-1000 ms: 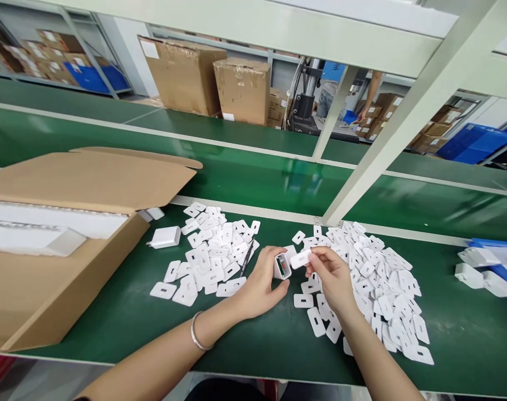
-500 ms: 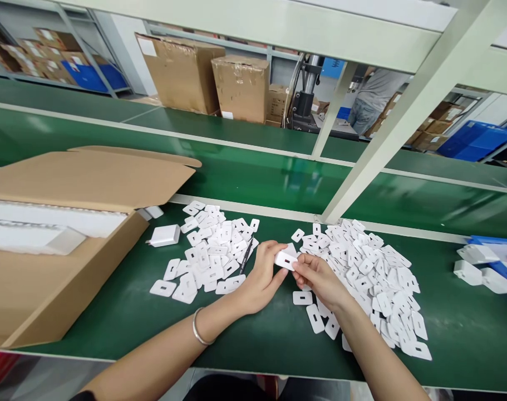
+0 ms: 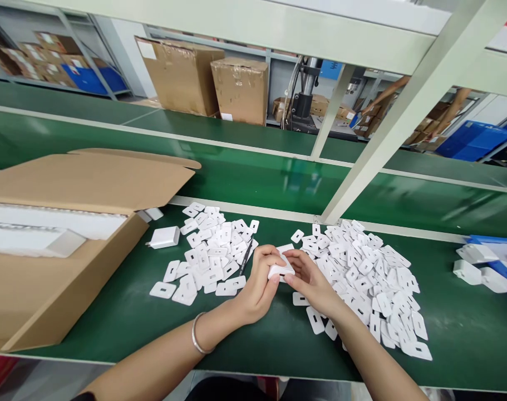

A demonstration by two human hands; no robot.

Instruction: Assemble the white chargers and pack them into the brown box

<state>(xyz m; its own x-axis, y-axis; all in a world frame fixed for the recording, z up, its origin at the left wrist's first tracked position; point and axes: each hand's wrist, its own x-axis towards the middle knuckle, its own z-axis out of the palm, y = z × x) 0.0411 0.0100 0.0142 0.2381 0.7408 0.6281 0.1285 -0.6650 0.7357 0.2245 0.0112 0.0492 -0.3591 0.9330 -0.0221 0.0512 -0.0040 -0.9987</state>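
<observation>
Casing (image 3: 281, 268) in both hands: gripping it from the left with the left hand (image 3: 257, 287), curling fingers over its top, and grasping its right side between thumb and fingers of the right hand (image 3: 315, 285). Holding it over the green bench (image 3: 261, 346), between a left pile of slotted white plates (image 3: 217, 253) and a larger right pile (image 3: 372, 267). Having a slim dark tool (image 3: 246, 256) lying at the left pile's edge. Wearing a silver bracelet (image 3: 193, 333) on the left wrist.

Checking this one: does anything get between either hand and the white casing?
Nothing visible does. The left hand and right hand are both directly on the white casing. The left pile of plates, right pile of plates and black tool lie outside the grip.
</observation>
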